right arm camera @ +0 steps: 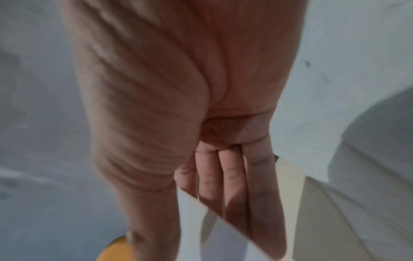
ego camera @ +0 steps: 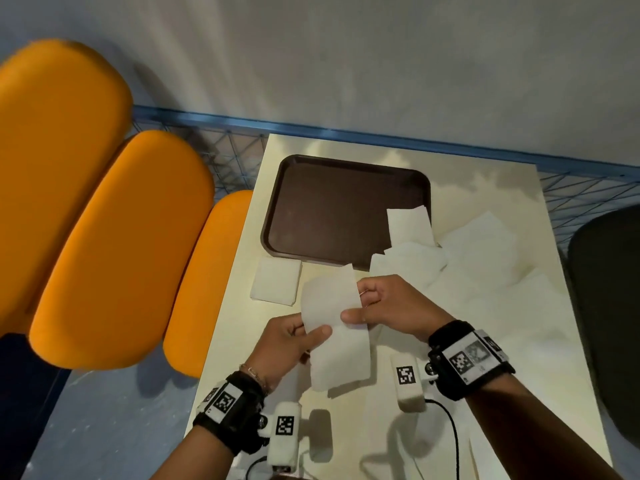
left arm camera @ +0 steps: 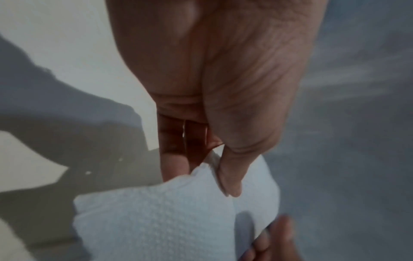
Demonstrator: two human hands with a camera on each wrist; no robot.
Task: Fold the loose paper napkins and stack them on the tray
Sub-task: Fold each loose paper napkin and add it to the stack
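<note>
Both hands hold one white paper napkin (ego camera: 332,327) above the cream table, partly bent over. My left hand (ego camera: 294,337) pinches its left edge between thumb and fingers; the left wrist view shows the thumb pressed on the napkin (left arm camera: 161,220). My right hand (ego camera: 377,310) pinches the right edge with its thumb on top; the right wrist view shows straight fingers (right arm camera: 234,190) behind the sheet. A dark brown tray (ego camera: 329,209) lies beyond the hands with one napkin (ego camera: 408,225) overlapping its right corner. A folded napkin (ego camera: 276,285) rests on the table just in front of the tray.
Several loose napkins (ego camera: 485,258) lie heaped right of the tray. Orange cushions (ego camera: 114,244) stand left of the table (ego camera: 491,358), a dark chair (ego camera: 609,323) at right. A blue wire frame (ego camera: 225,147) and grey wall run behind. A cable (ego camera: 450,431) trails near the front edge.
</note>
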